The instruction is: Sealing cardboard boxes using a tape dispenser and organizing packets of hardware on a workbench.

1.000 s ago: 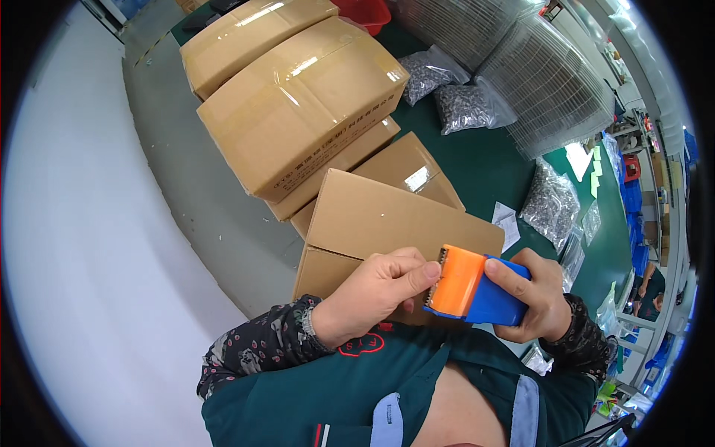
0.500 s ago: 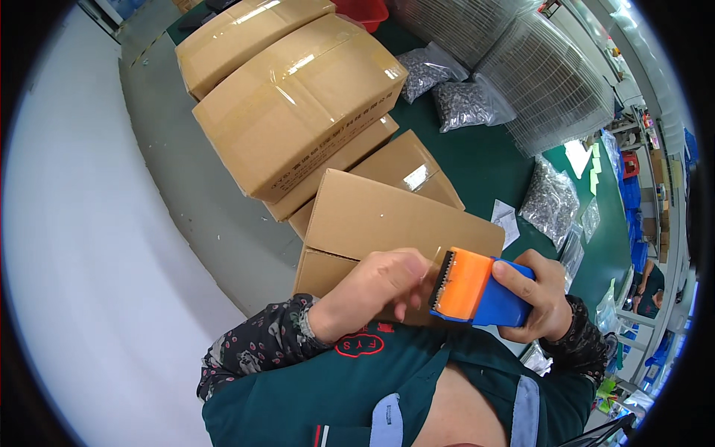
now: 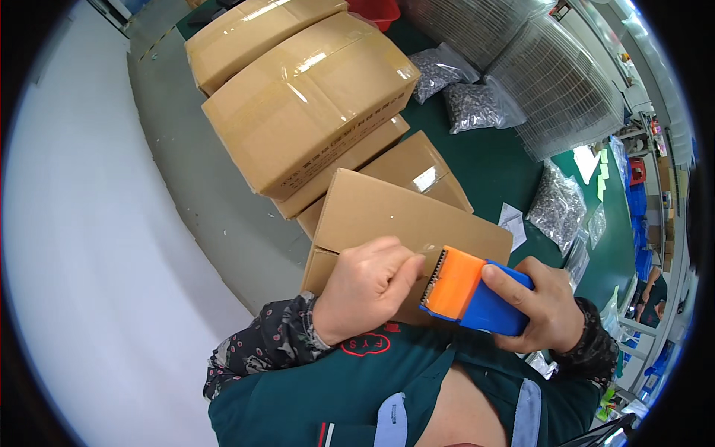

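Note:
My right hand (image 3: 542,304) grips a tape dispenser (image 3: 477,292) by its blue body, its orange front and dark toothed edge pointing left. Close to that edge is my left hand (image 3: 369,287), closed with the thumb against the curled fingers. What those fingers hold, if anything, is hidden. Behind both hands a brown cardboard box (image 3: 406,212) has a panel raised, and its lower part is partly covered by my hands and the dispenser.
Large taped cartons (image 3: 313,97) are stacked beyond the box. Bags of small dark parts (image 3: 484,106) lie on the green table (image 3: 499,167), near wire-grid racks (image 3: 570,82). A white wall-like surface (image 3: 89,246) is on the left. Far right, another person (image 3: 654,298) is partly visible.
My left hand has turned palm down and shifted slightly left, its fingers now closed. The dispenser has tilted a little and moved slightly left. The whole view has shifted slightly.

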A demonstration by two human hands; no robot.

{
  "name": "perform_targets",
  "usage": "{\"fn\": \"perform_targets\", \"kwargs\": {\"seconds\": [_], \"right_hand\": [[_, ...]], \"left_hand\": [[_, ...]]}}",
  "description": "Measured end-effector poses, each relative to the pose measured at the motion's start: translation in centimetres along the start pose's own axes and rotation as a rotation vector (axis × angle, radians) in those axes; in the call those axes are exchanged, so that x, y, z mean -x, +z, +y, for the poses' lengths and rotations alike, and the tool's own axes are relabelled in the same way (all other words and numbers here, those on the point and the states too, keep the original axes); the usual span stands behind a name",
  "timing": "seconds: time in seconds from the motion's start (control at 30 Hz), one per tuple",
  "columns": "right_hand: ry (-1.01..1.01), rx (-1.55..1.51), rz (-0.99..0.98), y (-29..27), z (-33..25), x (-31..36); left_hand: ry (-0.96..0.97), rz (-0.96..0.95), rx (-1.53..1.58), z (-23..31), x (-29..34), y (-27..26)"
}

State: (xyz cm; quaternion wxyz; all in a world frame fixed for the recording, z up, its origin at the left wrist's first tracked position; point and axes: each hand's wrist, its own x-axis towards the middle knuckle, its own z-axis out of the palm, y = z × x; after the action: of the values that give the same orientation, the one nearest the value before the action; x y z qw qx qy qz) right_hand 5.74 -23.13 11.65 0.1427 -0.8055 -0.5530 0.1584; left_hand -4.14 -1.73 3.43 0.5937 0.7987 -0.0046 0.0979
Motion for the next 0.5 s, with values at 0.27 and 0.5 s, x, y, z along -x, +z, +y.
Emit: {"fn": "perform_targets", "kwargs": {"seconds": [0.27, 0.5], "right_hand": [[-0.004, 0.129, -0.247, -1.3, -2.5, -5.2], [-0.033, 0.192, -0.312, -0.4, -4.0, -8.2]], "left_hand": [[-0.251, 0.321, -0.170, -2.1, 2.9, -7.8], [-0.322, 0.342, 0.065, -5.8, 4.0, -8.2]]}}
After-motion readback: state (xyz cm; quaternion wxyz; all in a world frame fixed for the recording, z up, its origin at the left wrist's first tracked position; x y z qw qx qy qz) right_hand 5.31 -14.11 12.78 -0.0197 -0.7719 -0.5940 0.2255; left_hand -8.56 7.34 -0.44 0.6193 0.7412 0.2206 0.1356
